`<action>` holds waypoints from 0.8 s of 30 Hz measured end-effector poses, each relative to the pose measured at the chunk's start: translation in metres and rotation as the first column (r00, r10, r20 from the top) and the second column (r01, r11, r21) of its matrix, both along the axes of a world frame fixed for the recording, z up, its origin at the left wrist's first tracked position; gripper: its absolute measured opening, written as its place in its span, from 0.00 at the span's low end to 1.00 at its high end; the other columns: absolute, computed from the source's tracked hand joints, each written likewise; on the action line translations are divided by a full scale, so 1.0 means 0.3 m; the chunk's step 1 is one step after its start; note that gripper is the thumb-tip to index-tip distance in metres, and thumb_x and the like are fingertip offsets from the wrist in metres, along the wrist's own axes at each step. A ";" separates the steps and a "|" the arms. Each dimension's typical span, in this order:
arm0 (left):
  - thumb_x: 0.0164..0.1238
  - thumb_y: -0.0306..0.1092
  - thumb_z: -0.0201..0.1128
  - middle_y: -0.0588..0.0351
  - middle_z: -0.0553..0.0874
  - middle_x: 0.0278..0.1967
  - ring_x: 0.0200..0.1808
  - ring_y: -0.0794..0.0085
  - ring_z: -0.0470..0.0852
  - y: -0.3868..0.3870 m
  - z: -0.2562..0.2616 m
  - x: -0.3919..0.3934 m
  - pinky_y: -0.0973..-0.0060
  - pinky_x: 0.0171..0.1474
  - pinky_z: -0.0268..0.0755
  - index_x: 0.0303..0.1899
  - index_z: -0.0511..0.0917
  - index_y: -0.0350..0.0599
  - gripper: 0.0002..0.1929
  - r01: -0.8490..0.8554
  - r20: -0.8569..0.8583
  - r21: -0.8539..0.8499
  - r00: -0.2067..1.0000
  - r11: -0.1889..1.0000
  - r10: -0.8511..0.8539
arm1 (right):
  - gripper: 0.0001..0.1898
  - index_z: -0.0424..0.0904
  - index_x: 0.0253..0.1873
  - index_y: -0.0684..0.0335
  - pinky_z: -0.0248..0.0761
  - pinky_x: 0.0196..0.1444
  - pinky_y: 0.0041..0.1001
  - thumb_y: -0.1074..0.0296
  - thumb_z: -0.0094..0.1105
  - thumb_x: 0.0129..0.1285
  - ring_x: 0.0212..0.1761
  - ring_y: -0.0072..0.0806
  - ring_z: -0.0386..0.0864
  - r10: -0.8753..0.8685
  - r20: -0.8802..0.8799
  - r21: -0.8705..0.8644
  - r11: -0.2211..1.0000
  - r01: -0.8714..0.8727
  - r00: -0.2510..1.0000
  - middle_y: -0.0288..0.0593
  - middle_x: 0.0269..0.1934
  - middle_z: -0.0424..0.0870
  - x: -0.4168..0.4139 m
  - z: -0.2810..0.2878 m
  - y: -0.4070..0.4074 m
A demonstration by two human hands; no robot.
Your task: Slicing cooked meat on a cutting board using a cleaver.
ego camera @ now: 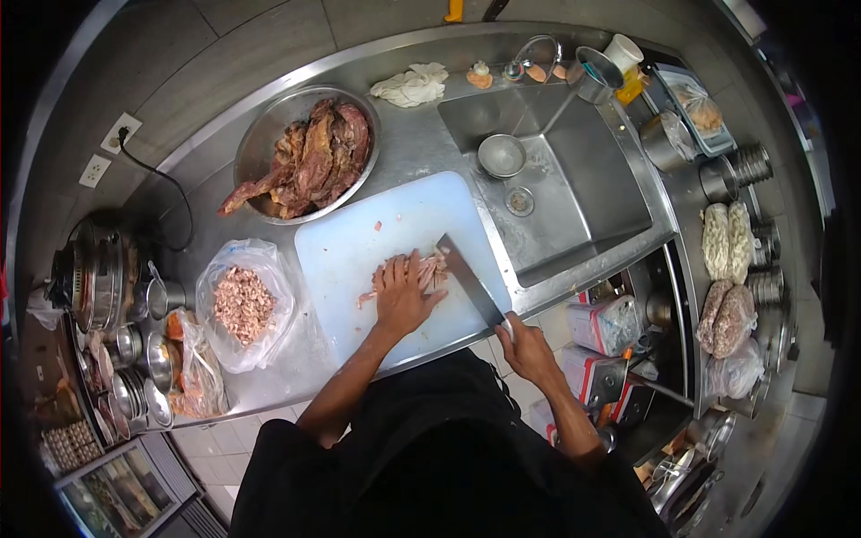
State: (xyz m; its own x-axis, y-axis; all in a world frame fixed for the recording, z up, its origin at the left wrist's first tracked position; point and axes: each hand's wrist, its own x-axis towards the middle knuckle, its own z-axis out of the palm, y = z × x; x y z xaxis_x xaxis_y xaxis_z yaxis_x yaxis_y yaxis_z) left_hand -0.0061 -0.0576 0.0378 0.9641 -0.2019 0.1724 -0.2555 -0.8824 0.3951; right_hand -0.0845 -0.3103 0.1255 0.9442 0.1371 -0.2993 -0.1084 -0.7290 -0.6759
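On the white plastic cutting board [329, 282] lies a small heap of sliced meat [430, 270]. My left hand [402, 292] presses down on the heap, fingers pointing away from me. My right hand [528, 350] grips the handle of a cleaver-like kitchen knife [472, 282], whose blade tip is at the heap's right end. A few meat scraps lie loose on the board. Left of it stands an open clear plastic bag [282, 296] with diced meat [243, 304]. Behind the board's left side, large cooked-looking pieces of meat [319, 158] fill part of a steel bowl [252, 158].
A steel sink [605, 181] with a small metal bowl [502, 156] adjoins the board on the right. A crumpled white cloth [410, 85] lies by the back wall. Bowls and a filled plastic bag [202, 376] stand at left; filled bags [726, 319] lie on the far-right shelf.
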 end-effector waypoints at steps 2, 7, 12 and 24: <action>0.60 0.58 0.71 0.44 0.73 0.62 0.67 0.49 0.69 0.010 0.042 -0.019 0.44 0.70 0.57 0.76 0.59 0.45 0.48 0.044 -0.042 0.029 0.998 0.999 -0.043 | 0.15 0.72 0.55 0.66 0.69 0.37 0.55 0.60 0.54 0.75 0.31 0.66 0.80 -0.025 -0.007 -0.003 1.000 0.025 1.000 0.66 0.24 0.80 0.044 0.036 -0.034; 0.55 0.57 0.73 0.50 0.74 0.63 0.67 0.57 0.70 0.170 -0.075 0.046 0.46 0.70 0.56 0.76 0.61 0.48 0.49 0.168 0.009 0.016 0.986 0.986 -0.168 | 0.12 0.74 0.51 0.64 0.68 0.34 0.51 0.60 0.55 0.75 0.28 0.62 0.78 0.010 0.101 -0.072 0.997 -0.003 0.995 0.64 0.25 0.79 0.110 0.052 -0.139; 0.57 0.64 0.70 0.47 0.74 0.63 0.68 0.55 0.69 0.109 0.094 0.089 0.41 0.73 0.49 0.73 0.66 0.44 0.47 0.177 -0.279 -0.025 0.944 0.984 -0.176 | 0.13 0.75 0.55 0.62 0.69 0.45 0.56 0.60 0.51 0.76 0.36 0.69 0.77 0.034 -0.062 -0.167 0.985 -0.044 0.997 0.65 0.32 0.82 0.133 0.084 -0.219; 0.62 0.51 0.71 0.48 0.69 0.67 0.70 0.47 0.62 0.096 -0.068 0.103 0.33 0.71 0.44 0.74 0.64 0.52 0.41 0.231 -0.212 0.050 0.953 0.972 -0.215 | 0.14 0.74 0.55 0.65 0.69 0.39 0.57 0.61 0.52 0.76 0.31 0.67 0.80 0.003 0.034 -0.062 0.998 -0.001 0.999 0.67 0.27 0.81 0.158 0.004 -0.140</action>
